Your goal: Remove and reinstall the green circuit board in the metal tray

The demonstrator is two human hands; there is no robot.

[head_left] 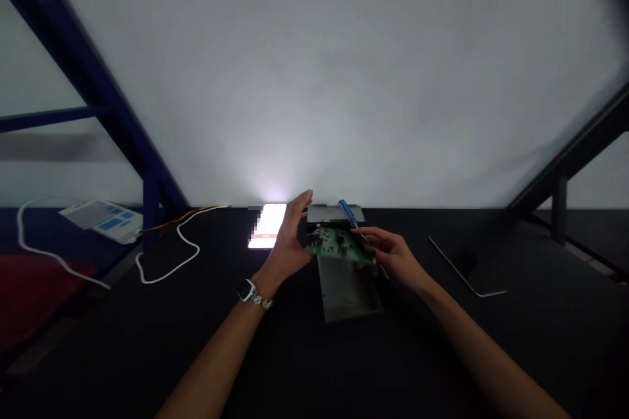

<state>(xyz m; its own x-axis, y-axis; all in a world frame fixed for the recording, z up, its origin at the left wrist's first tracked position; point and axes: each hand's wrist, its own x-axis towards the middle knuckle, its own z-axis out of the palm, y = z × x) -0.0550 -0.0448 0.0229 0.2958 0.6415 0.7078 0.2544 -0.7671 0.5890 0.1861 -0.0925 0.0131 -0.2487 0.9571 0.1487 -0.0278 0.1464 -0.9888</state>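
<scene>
A green circuit board (339, 243), slightly blurred, is tilted above a flat grey metal plate (350, 294). My right hand (390, 254) grips the board at its right end, with thumb and fingers closed on it. A blue-handled screwdriver (348, 211) slants past this hand; its shaft runs behind the fingers, and I cannot tell whether they hold it too. My left hand (287, 245) is open beside the board's left edge, fingers stretched upward and apart from the thumb. The thumb tip is close to the board; whether it touches is unclear.
Behind the board lies a grey metal piece (361, 213). A lit phone (270, 226) is left of it, near the wall. A white cable (189, 254) curls on the black table (275, 366). At right lies a bent metal rod (455, 268). A blue frame (122, 118) rises at left.
</scene>
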